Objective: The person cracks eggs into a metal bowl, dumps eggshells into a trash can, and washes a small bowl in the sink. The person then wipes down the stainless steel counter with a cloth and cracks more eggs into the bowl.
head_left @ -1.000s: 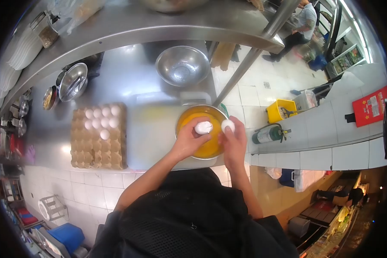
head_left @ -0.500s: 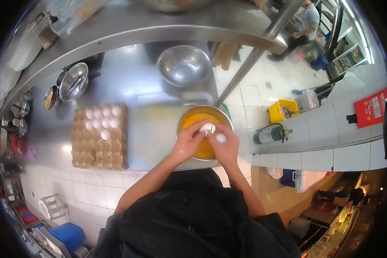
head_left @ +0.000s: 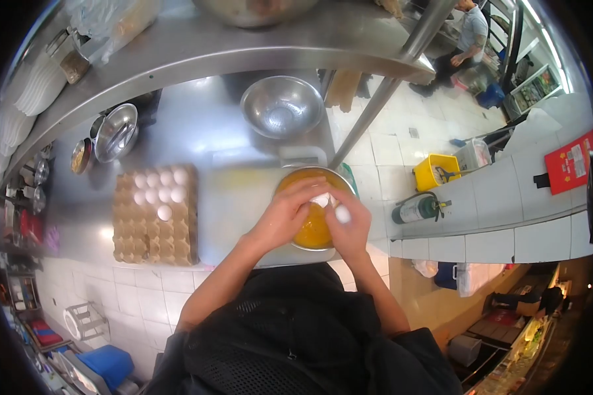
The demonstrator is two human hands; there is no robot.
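Over a steel bowl point(head_left: 302, 246) of yellow egg, both my hands meet around a cracked white egg point(head_left: 321, 199). My left hand point(head_left: 284, 212) curls round the cracked egg from the left, its fingers reaching over the top. From the right, my right hand point(head_left: 349, 227) presses on the same egg and also keeps a second, whole-looking egg point(head_left: 342, 213) in its palm. The fingers hide part of the cracked shell. To the left, a cardboard egg tray point(head_left: 155, 237) carries several white eggs point(head_left: 165, 195) in its far part.
A translucent cutting board point(head_left: 234, 217) lies between tray and bowl. Behind stands a steel bowl point(head_left: 282, 106); pans point(head_left: 116, 133) sit at left. A steel shelf point(head_left: 244, 56) crosses overhead, with its post at right. A person point(head_left: 471, 39) stands in the far right background.
My hands came together on the cracked egg, and its shell now shows a split over the bowl. The view has shifted slightly; the tray and its eggs stay as they were.
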